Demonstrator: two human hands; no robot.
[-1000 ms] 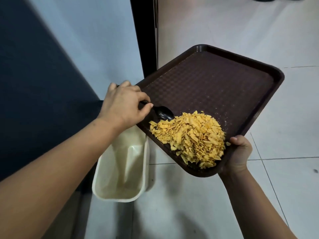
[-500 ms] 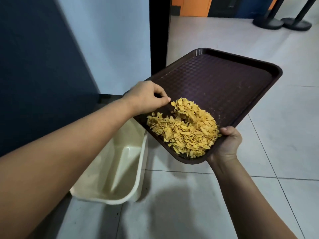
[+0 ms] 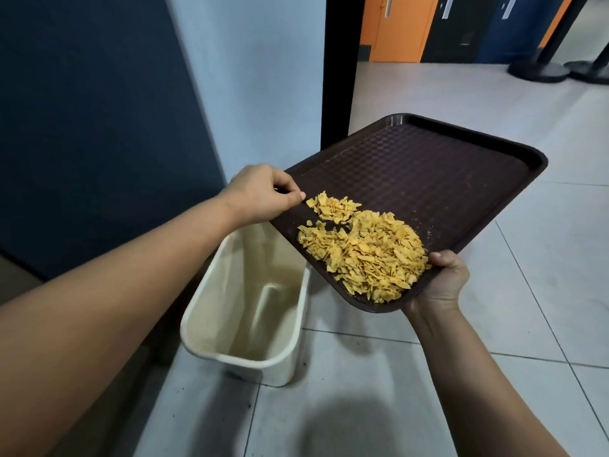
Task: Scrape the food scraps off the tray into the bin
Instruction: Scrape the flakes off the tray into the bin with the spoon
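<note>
We hold the brown textured tray (image 3: 428, 179) tilted above the cream plastic bin (image 3: 244, 324), right hand (image 3: 441, 285) curled round its near corner, left hand (image 3: 260, 192) curled at its left rim, what it pinches hidden. Dry yellow flakes (image 3: 365, 252) heap on the tray's low corner; we'd best drag them over the edge facing the bin, tilting steeper.

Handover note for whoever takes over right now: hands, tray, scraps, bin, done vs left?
Left hand: fingers curled at the tray's near-left rim; what it grips is hidden.
Right hand: grips the tray at its near corner, tilted over the bin.
Scraps: all on the tray's low end.
Done: nothing visible in the bin.
Left: push scraps over the edge into it.
</note>
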